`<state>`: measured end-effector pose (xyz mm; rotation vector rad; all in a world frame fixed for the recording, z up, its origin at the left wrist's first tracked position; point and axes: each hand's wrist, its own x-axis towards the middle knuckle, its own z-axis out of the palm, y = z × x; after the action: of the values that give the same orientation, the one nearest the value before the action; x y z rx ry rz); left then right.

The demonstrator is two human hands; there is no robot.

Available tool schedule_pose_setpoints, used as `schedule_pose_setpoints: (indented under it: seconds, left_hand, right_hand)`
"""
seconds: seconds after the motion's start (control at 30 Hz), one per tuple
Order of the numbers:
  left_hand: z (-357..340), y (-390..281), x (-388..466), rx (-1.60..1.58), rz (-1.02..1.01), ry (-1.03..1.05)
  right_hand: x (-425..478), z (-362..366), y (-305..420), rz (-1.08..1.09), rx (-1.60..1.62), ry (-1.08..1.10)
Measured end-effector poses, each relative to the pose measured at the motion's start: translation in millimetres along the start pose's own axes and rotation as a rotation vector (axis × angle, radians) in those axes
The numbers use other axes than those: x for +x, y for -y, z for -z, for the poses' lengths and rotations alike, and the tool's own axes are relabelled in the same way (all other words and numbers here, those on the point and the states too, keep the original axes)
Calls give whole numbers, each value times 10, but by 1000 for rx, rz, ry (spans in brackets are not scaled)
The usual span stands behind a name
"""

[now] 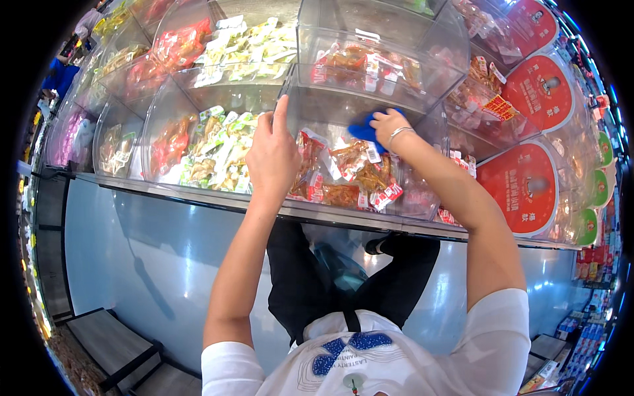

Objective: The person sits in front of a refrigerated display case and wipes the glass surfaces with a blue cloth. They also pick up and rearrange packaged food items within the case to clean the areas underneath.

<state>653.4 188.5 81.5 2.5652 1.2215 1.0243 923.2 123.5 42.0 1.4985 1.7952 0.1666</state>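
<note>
My right hand (391, 129) holds a blue cloth (365, 130) inside a clear plastic bin, against its floor near the back. In front of the cloth, in the same bin, lie vacuum-packed brown meat snacks (364, 168) with red and white labels. My left hand (275, 153) rests at the clear divider left of this bin, its index finger pointing up along the divider's edge; whether it grips the divider is hard to tell. Left of that hand, pale packaged snacks (223, 148) with green and white labels fill the neighbouring bin.
Behind stands another row of clear bins with red-labelled packs (366, 64) and pale packs (252, 47). Red printed panels (520, 188) front the bins at right. A low wooden-topped stand (111, 341) is on the floor at lower left. A person in blue (59, 76) is far off at upper left.
</note>
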Motion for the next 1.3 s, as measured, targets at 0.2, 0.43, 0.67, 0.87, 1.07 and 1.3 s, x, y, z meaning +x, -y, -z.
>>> schedule_pose_setpoints:
  seconds: [0.2, 0.43, 0.67, 0.87, 1.07, 1.3]
  left_hand:
    - [-50, -32, -7, -16, -9, -14]
    - [-54, -53, 8, 69, 17, 19]
    - [-27, -40, -10, 63, 16, 26]
    - [-17, -47, 16, 58, 24, 43]
    - [-89, -118, 26, 32, -19, 24]
    - [-30, -28, -1, 49, -7, 9]
  right_hand:
    - [-174, 73, -65, 17, 343, 553]
    - [-544, 193, 564, 377, 879, 751]
    - [-152, -8, 44, -263, 755, -211]
    - [-77, -81, 197, -345, 607, -77]
    - [50, -404, 829, 248, 942, 356]
    - [-1052, 667, 288, 78, 1945, 371]
